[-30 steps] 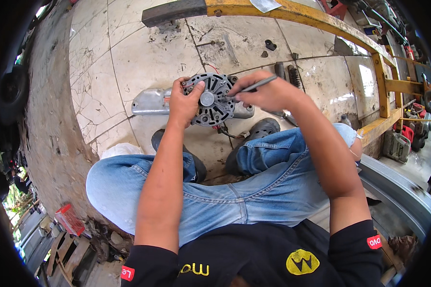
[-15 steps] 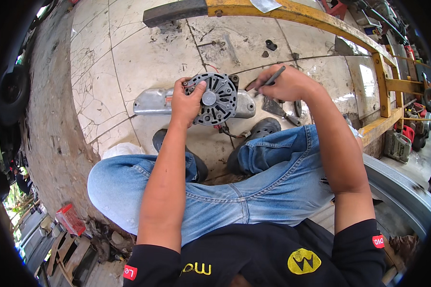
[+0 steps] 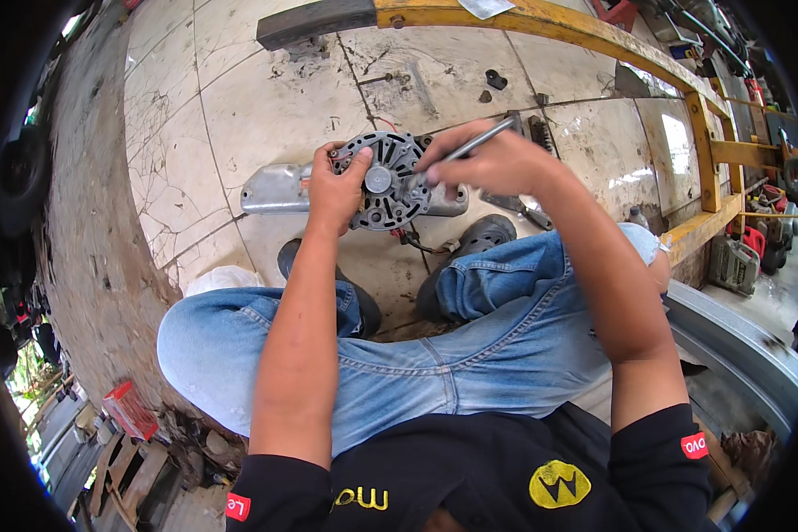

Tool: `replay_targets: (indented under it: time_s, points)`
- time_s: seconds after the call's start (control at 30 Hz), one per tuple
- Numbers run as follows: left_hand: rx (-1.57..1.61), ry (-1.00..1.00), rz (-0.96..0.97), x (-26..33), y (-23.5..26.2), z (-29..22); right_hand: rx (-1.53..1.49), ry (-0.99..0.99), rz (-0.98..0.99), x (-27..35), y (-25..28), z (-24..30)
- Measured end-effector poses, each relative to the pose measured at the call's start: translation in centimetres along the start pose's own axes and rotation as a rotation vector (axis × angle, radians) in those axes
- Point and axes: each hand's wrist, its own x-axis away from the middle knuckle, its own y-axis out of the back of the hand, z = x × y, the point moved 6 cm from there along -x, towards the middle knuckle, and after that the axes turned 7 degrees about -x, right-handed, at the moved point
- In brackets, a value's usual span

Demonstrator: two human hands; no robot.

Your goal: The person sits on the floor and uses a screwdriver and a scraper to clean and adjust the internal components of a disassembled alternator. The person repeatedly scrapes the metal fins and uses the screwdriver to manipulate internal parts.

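Observation:
Between my feet is a round grey alternator (image 3: 388, 211) with a slotted end face turned up. It lies over a long silver metal cover (image 3: 273, 191). My left hand (image 3: 337, 184) grips the alternator's left rim, its thumb across the top face. In my right hand (image 3: 489, 167) is a slim grey-handled tool (image 3: 486, 136), held like a pen; its working end is blurred over the right side of the slotted face. A wire lead with a connector (image 3: 448, 248) runs out from the alternator's lower edge.
Hand tools (image 3: 525, 211) lie right of the alternator, with a dark spring-like part (image 3: 541, 133) beyond. Small black parts (image 3: 496, 80) and a bolt (image 3: 377, 79) rest on the tiles. A yellow metal frame (image 3: 576, 35) spans the far and right sides.
My right hand has moved left with the slim tool, from beside the alternator to over its slotted face. My left hand keeps its grip on the rim.

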Motion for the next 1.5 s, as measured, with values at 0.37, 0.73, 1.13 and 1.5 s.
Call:
replay_targets:
  time_s: [0.37,0.73,1.13,1.5]
  points:
    - [-0.016,0.008,0.039,0.2,-0.3,-0.5,-0.059,-0.019,-0.016,-0.1,-0.2,0.5]
    - [0.023,0.025,0.085,0.5,-0.6,-1.5,0.007,-0.016,-0.115,-0.6,0.6,-1.1]
    - [-0.002,-0.047,0.074,-0.1,-0.4,-0.3,-0.096,0.076,-0.363,-2.7,2.4,-1.4]
    - [-0.051,-0.079,0.059,-0.2,-0.4,-0.7,-0.036,0.097,-0.412,-3.0,2.5,0.6]
